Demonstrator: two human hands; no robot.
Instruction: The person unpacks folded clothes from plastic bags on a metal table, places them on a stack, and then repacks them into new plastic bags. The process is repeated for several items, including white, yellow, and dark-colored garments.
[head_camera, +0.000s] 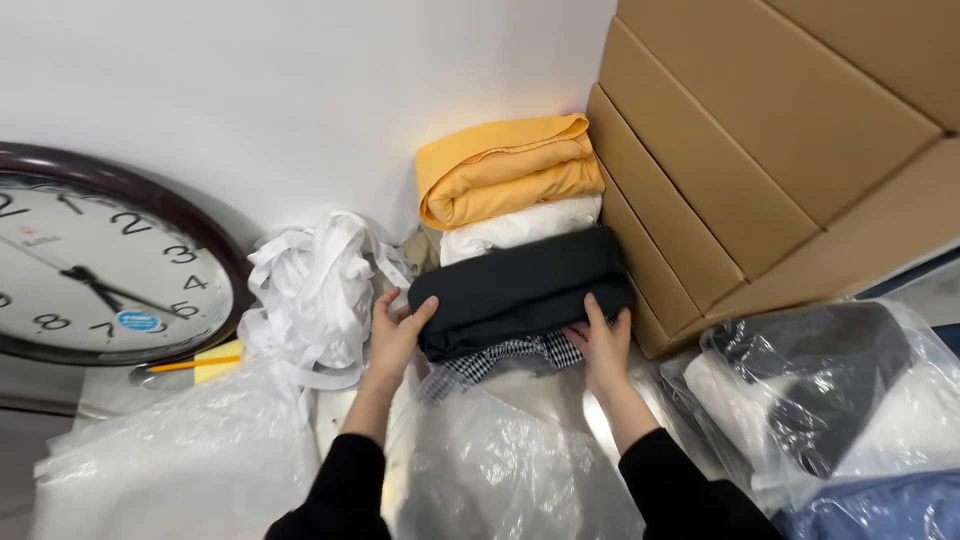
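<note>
Both hands clasp a folded black garment (520, 290) lying crosswise — left hand (395, 335) curled on its nine o'clock end, right hand (603, 345) on its three o'clock end — equally near.

A stack of flat brown cardboard boxes (760, 150) leans against the white wall. Just below the boxes lies a clear plastic bag (850, 400) holding dark, white and blue cloth. To the left of that bag, further from the boxes, a crumpled clear plastic bag (510, 460) spreads out. Well to the left of the boxes lies another clear plastic bag (170, 460). Above it, a small round blue sticker (137, 321) sits on a clock face.
</note>
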